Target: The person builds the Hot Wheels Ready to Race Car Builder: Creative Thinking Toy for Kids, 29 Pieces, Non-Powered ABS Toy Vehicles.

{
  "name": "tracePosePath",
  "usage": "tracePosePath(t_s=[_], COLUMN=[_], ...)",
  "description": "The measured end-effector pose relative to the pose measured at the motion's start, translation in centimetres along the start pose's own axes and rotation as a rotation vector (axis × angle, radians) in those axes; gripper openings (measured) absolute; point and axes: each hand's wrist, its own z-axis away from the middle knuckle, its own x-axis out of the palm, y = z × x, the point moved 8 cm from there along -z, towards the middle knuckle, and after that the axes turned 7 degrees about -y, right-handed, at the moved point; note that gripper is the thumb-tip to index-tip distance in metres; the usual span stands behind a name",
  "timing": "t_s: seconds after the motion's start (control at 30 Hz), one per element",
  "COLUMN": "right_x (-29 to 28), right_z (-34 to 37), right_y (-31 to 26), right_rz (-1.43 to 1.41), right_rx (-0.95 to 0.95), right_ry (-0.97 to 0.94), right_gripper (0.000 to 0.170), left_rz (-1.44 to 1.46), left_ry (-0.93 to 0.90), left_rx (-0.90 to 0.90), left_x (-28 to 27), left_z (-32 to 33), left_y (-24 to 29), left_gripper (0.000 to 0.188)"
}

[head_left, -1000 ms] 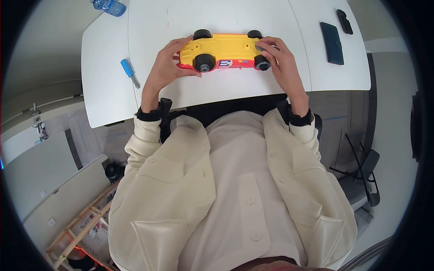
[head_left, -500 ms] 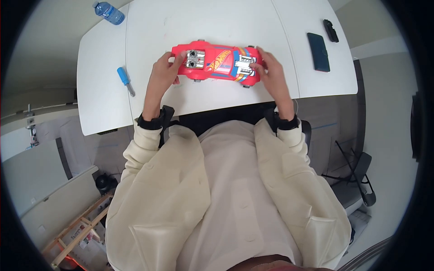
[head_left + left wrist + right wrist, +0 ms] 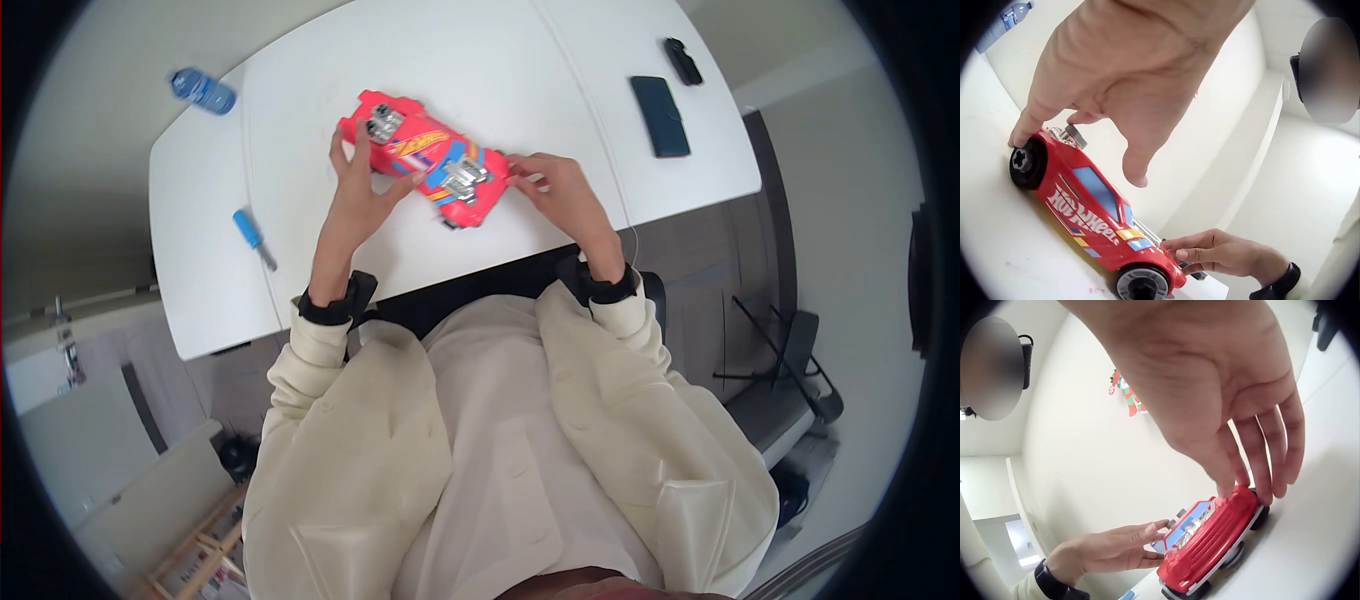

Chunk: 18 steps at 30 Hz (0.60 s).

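A red toy car [image 3: 430,160] stands wheels down on the white table, lying diagonally with its hood toward the person. It has chrome engine parts, blue windows and Hot Wheels lettering, clear in the left wrist view. My left hand [image 3: 365,205] spreads along the car's left side. Its fingertips touch the rear near a black wheel [image 3: 1027,164], while the thumb stands off the body in the left wrist view. At the front corner, my right hand [image 3: 570,200] pinches the red body between thumb and fingers, as the right wrist view shows.
A blue-handled screwdriver [image 3: 250,235] lies on the left part of the white table [image 3: 520,80]. A water bottle [image 3: 203,92] is at the far left edge. On the right lie a dark phone case [image 3: 660,117] and a small black object [image 3: 684,62].
The car was held with its yellow underside up, then was turned over so its red top shows. Since then it has swung round, its front coming toward the person, and my left thumb has spread away.
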Motion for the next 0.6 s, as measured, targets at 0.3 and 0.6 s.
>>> tracePosePath(t_s=[0.3, 0.6], right_x=[-3.7, -28.0], right_z=[1.0, -4.2], right_y=[0.2, 13.6], right_rz=[-0.167, 0.728], right_rx=[-0.009, 0.059], right_ry=[-0.296, 0.506], right_gripper=[0.029, 0.057], left_rz=[0.057, 0.146], left_ry=[-0.248, -0.223], left_rx=[0.163, 0.129], left_x=[2.0, 1.9], left_z=[-4.2, -4.9], left_y=[2.2, 2.0], left_gripper=[0.103, 0.108])
